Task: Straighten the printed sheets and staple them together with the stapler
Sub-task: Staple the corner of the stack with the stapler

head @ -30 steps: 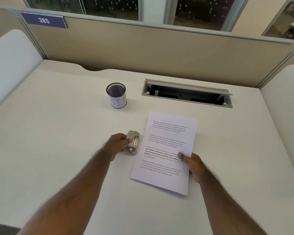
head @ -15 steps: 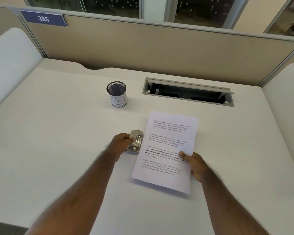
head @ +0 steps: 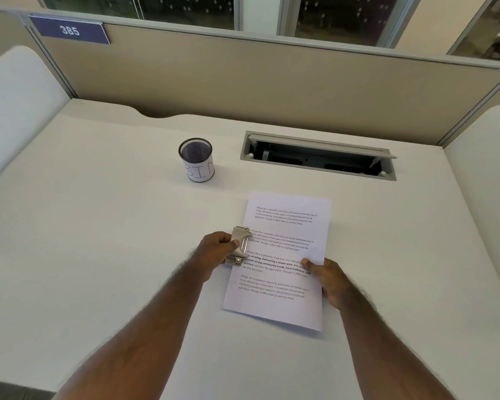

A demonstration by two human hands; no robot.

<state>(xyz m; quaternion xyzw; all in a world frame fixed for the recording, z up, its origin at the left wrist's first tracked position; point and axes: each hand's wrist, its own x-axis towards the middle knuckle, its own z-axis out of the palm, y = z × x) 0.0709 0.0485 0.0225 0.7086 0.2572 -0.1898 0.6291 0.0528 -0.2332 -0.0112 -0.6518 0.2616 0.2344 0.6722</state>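
A: Where do the printed sheets (head: 280, 255) sit relative to each grip?

B: They lie flat on the white bench (head: 98, 226), between the two hands. The right hand (head: 328, 280) pinches their right edge a little below the middle, thumb on top of the text, the other fingers hidden under or behind the paper. The left hand (head: 214, 252) is at their left edge, its grip clamped around the stapler (head: 239, 245), which overlaps that edge at about mid-height.

A: Which way does the stack run?

B: Its long axis goes away from the person, leaning slightly to the right at the far end. The text reads from the person's side, so the top of the page is the far short edge. The near corners look a touch lifted, with a shadow beneath (I cannot tell how many sheets there are).

A: And the stapler?

B: A small beige and metal one, its long axis roughly parallel to the paper's left edge. Whether its mouth is over the paper I cannot tell.

A: Arm poses?

B: Both forearms reach forward from the bottom of the view and converge toward the sheets, the left wrist turned inward, knuckles to the left. Well beyond, a mesh cup (head: 196, 160) stands upright, and a cable hatch (head: 318, 157) is open in the bench to its right
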